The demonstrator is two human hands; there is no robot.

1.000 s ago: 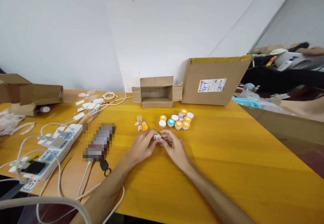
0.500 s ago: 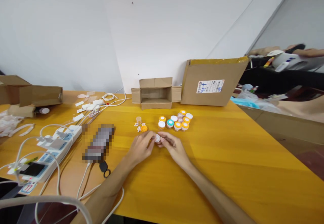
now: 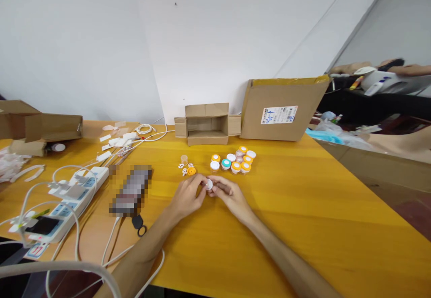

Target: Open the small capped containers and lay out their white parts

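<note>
we had soft, fairly bright light across the pale wall (image 3: 215, 42) and the table (image 3: 303, 212), with a faint shadow beside the large box (image 3: 286, 98). we saw the edges bowed and stretched, a dark device (image 3: 132, 190) masked by coarse pixels, and the small white piece (image 3: 209, 184) too soft for detail.

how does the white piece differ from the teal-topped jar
The left hand and right hand hold the white piece; the teal-topped jar stands on the table. The white piece shows a white face; the teal-topped jar's top has a teal ring. Both look round.
</note>
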